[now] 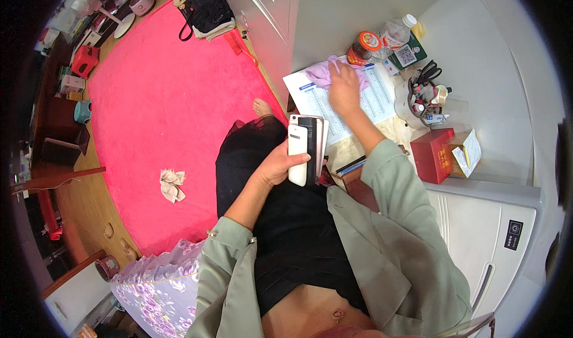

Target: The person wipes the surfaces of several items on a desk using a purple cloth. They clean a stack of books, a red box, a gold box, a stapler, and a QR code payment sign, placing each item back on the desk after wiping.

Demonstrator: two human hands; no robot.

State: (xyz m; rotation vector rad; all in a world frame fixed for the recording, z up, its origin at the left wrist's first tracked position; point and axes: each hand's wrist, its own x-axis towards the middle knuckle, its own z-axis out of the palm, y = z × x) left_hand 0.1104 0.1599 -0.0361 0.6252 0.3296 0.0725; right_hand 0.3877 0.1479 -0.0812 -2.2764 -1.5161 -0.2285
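In my left hand point(277, 162) is a stack of devices held upright at the table's edge. The nearest is a white remote control point(297, 146), with a black handset or remote point(309, 176) and paler flat items behind it; what those are I cannot tell. My right hand point(344, 87) presses a lilac cloth point(318, 74) onto a printed sheet of tables point(380, 97) lying on the small table. Just beyond the cloth stands a jar with an orange lid point(368, 42).
A clear plastic bottle point(396, 33), a green card with a printed code point(414, 51), a white organiser point(405, 105) holding scissors and small items, and a red box point(432, 156) line the table's far side. A white cabinet point(474, 221) stands at right. A pink rug point(165, 105) covers the floor.
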